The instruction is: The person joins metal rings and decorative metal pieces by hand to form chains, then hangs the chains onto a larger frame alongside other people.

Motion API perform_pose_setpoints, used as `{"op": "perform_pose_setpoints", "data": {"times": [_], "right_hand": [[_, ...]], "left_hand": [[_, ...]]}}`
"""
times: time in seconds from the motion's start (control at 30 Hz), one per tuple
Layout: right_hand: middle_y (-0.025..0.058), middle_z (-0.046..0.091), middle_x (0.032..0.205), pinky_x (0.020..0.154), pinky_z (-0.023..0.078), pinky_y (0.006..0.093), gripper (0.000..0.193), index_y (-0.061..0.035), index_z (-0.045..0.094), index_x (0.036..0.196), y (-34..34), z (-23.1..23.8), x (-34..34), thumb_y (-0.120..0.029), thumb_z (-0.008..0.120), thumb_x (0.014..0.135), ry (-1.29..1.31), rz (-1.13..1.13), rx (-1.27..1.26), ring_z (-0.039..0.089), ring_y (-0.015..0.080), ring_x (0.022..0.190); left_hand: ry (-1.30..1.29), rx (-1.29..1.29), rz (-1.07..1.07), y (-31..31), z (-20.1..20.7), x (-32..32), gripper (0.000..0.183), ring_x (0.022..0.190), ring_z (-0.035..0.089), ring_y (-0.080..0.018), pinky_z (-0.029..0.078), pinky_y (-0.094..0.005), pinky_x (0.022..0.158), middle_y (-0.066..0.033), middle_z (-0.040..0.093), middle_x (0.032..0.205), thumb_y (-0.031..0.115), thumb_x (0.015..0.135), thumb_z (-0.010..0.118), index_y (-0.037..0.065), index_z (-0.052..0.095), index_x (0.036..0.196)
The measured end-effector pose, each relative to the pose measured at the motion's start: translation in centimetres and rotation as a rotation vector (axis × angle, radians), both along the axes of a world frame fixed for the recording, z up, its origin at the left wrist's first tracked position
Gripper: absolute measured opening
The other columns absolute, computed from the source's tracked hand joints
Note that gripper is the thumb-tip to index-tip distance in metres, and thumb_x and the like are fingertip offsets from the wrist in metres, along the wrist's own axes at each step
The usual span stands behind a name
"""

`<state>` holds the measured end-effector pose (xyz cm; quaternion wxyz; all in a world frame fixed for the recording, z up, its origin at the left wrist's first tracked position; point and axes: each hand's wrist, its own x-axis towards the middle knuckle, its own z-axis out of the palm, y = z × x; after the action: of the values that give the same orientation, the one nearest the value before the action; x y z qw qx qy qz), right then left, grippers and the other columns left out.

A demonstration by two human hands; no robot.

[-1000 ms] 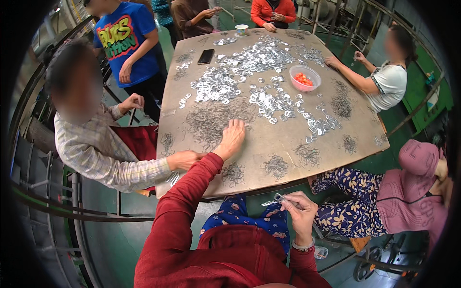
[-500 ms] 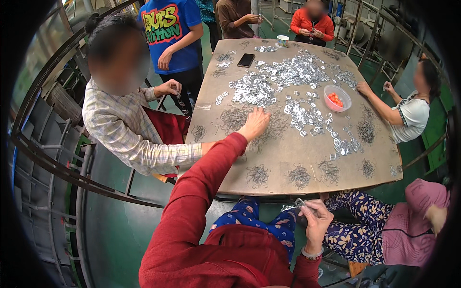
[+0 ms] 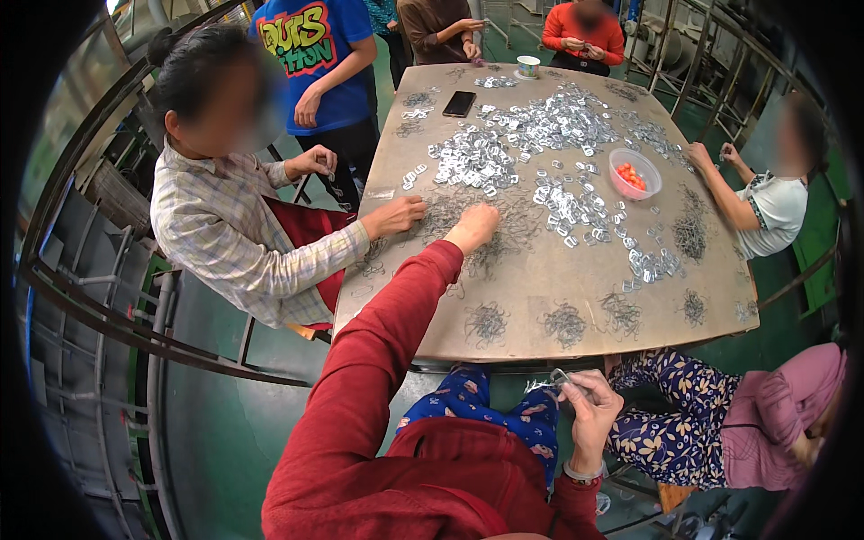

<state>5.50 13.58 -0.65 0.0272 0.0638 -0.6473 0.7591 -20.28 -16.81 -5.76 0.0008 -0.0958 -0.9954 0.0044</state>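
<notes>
My left hand [image 3: 475,227] is stretched out over a loose spread of thin dark wire pieces [image 3: 517,232] on the table. Its fingers are bent together, and whatever lies between them is hidden. Above my lap, my right hand [image 3: 589,409] pinches a metal loop [image 3: 560,376] between thumb and fingers. Small shiny pieces [image 3: 537,385] show beside the loop; how they join it is too small to tell. Just beyond my left hand lies a heap of small silvery metal buckles [image 3: 472,162].
The brown table [image 3: 432,315] also bears a larger buckle heap [image 3: 562,121], small wire piles [image 3: 564,324], a phone [image 3: 459,103], a paper cup [image 3: 527,67] and a plastic bowl [image 3: 634,175] with orange things. A co-worker's hand [image 3: 396,216] rests close left of mine; other people surround the table.
My left hand has shifted slightly nearer to me over the wire pieces. The co-worker's hand at left has come out from behind my arm onto the table edge. My right hand stays nearly still.
</notes>
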Motion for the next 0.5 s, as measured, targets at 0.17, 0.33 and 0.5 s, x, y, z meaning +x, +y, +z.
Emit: {"op": "perform_pose_setpoints", "data": {"times": [0.17,0.33,0.5], "right_hand": [[0.0102,0.061,0.085,0.058,0.049,0.0219,0.013,0.0068,0.065,0.087,0.4,-0.3,0.0,0.012,0.065,0.076,0.009,-0.003,-0.005,0.060,0.0119,0.064],[0.0102,0.060,0.085,0.058,0.050,0.0227,0.012,0.0072,0.065,0.087,0.0,0.1,-0.2,0.012,0.065,0.076,0.043,-0.002,-0.006,0.060,0.0119,0.064],[0.0096,0.060,0.083,0.057,0.050,0.0230,0.013,0.0070,0.064,0.089,0.4,-0.5,-0.1,0.012,0.064,0.077,0.049,0.000,0.024,0.058,0.0112,0.064]], "left_hand": [[0.368,-0.088,-0.004,-0.2,0.6,0.9,0.014,0.089,0.065,-0.0330,0.052,-0.0437,0.076,-0.0171,0.066,0.089,0.007,0.076,0.060,0.002,0.066,0.087],[0.123,0.113,0.057,-1.5,2.3,-1.1,0.014,0.084,0.065,-0.0361,0.052,-0.0446,0.076,-0.0189,0.066,0.089,0.011,0.076,0.062,0.005,0.068,0.086],[0.135,0.654,-0.144,2.0,-0.3,2.7,0.013,0.080,0.065,-0.0371,0.052,-0.0427,0.071,-0.0224,0.065,0.083,0.006,0.078,0.058,0.000,0.067,0.084]]}}
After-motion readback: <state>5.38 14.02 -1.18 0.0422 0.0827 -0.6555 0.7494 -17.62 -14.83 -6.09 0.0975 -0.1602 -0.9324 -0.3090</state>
